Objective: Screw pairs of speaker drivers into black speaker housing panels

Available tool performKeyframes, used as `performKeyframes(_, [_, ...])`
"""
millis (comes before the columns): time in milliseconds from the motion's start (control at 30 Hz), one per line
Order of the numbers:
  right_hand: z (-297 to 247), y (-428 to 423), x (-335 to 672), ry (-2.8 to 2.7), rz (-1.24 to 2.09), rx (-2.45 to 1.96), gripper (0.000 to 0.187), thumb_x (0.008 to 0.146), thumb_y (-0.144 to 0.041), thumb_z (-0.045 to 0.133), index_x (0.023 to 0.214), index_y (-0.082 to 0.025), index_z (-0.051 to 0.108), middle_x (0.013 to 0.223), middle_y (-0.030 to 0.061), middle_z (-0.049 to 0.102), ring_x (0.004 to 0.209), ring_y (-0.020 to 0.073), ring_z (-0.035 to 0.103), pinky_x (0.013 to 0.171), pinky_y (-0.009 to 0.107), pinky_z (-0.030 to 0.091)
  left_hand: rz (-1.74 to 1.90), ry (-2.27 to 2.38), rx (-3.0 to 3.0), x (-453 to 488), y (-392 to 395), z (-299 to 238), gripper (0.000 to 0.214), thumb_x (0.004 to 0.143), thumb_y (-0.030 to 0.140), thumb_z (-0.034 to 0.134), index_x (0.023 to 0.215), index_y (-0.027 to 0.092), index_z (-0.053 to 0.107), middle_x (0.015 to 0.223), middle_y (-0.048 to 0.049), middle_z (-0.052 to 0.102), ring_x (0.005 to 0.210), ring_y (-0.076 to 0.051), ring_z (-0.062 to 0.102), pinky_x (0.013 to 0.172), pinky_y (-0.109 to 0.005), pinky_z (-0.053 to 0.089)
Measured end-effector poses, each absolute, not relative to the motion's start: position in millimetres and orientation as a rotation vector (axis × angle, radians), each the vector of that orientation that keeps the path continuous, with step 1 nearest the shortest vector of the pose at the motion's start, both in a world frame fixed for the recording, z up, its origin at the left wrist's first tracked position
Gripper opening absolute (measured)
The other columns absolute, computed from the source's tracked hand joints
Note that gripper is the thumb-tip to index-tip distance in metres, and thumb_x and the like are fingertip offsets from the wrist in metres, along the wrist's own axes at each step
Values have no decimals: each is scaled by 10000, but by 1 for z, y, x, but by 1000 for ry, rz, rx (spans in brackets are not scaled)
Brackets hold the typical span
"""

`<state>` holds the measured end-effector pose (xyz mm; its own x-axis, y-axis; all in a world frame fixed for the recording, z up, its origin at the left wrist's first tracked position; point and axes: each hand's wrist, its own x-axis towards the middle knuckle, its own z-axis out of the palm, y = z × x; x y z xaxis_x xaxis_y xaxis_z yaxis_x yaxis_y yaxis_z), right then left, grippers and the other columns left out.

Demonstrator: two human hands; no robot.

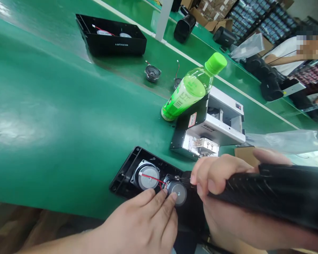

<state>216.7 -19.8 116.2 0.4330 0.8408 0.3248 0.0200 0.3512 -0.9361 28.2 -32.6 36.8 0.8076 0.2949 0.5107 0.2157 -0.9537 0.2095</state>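
Observation:
In the head view a black speaker housing (121, 175) lies at the table's near edge with two round speaker drivers in it. Red wires cross the left driver (148, 175) toward the right driver (178, 194). My left hand (145, 220) lies over the housing's near side, its fingers stretched out and fingertips resting on the right driver and wires. My right hand (214, 180) is wrapped round a black electric screwdriver (270, 190), held nearly level. Its tip points at the right driver's upper edge, by a screw (177, 177); whether they touch I cannot tell.
A silver-and-black screw feeder (219, 123) stands just beyond, beside a green-capped bottle (184, 93). Farther back are a loose driver (152, 73), another partly hidden driver (177, 83) and a second housing (116, 47). A white post (164, 19) rises behind. A person (283, 56) is across the table.

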Motion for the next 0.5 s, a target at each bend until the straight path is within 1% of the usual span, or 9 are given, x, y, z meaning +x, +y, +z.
performKeyframes(67, [118,-18,216,-980,658,-1094,519,969,-806,583,959,-287,589,578,-38,623,408,190,534,476,403,508,837,405,2847,28,-31,39,349,1102,169,463,1185,159,801,1316,-97,823,1168,-265,800,1010,-401,608])
performKeyframes(133, [117,-18,215,-1002,645,-1084,544,962,-828,565,957,-286,599,580,-37,626,413,190,537,481,405,510,826,410,2846,28,-31,41,372,1110,159,438,1183,162,803,1309,-81,827,1166,-258,801,1000,-400,615])
performKeyframes(200, [113,-21,216,-1033,645,-1062,572,967,-839,534,1002,-280,654,610,-25,645,440,197,561,500,422,526,814,404,2848,26,-31,41,381,1113,150,428,1190,166,801,1301,-70,830,1166,-252,801,1000,-400,617])
performKeyframes(233, [111,-24,218,-1042,644,-1043,560,984,-813,535,1061,-280,689,636,-18,657,458,200,572,512,431,535,809,400,2848,26,-31,40,380,1114,151,429,1194,164,800,1300,-70,831,1169,-253,799,1002,-401,617])
performKeyframes(267, [108,-27,219,-1055,659,-1021,508,1014,-753,551,1136,-286,710,670,-10,675,481,204,587,535,443,550,809,395,2846,25,-31,40,378,1115,159,429,1199,162,797,1304,-75,829,1174,-256,797,1004,-403,616])
performKeyframes(333, [105,-34,222,-1081,734,-989,339,1070,-556,563,1271,-326,709,720,4,703,554,226,633,592,461,579,803,379,2848,26,-31,39,368,1114,185,438,1218,151,790,1320,-97,821,1187,-266,791,1009,-409,615])
performKeyframes(367, [105,-36,223,-1091,793,-983,280,1082,-446,547,1294,-357,707,729,8,708,602,238,657,616,458,585,800,370,2851,26,-31,39,365,1113,202,444,1227,144,786,1329,-111,816,1193,-274,788,1007,-415,615])
performKeyframes(433, [104,-38,224,-1136,903,-980,298,1082,-294,504,1263,-393,719,734,13,712,662,243,681,658,446,592,788,353,2864,27,-30,41,367,1109,218,453,1251,129,780,1343,-134,807,1201,-287,782,1004,-427,615])
performKeyframes(500, [104,-35,223,-1205,915,-935,298,1082,-278,518,1259,-379,735,744,9,710,637,219,665,657,422,589,778,342,2875,28,-29,45,378,1105,198,447,1267,120,780,1345,-136,806,1208,-287,778,1010,-428,610])
